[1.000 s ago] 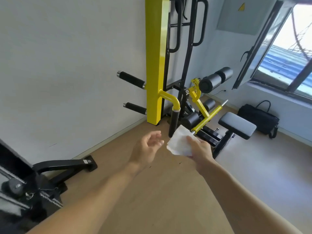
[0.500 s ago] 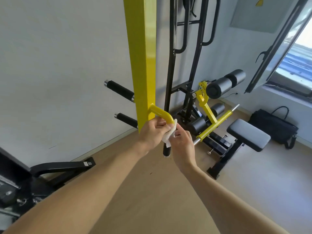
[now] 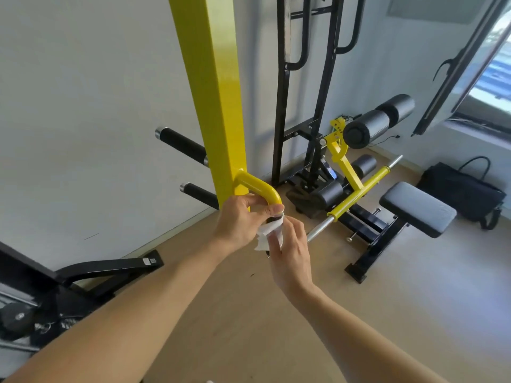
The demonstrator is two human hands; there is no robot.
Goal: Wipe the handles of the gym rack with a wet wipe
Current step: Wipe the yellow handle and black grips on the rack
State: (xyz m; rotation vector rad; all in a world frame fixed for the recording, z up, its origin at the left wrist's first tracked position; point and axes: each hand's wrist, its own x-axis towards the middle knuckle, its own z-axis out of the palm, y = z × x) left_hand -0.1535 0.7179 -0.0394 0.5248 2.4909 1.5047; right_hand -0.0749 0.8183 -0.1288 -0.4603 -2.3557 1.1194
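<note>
Yellow post point(image 3: 213, 87) up the middle, its curved handle point(image 3: 258, 186) bending down. Left hand point(image 3: 240, 219) curls around the handle's black grip; right hand point(image 3: 290, 250) pinches the white wipe point(image 3: 269, 232), wrapped on that grip just below.

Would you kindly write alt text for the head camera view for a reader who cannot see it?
Both hands wrap a white wet wipe around the black grip below a curved yellow handle on a gym rack's yellow post; left hand above, right hand below. A padded bench stands behind.
</note>
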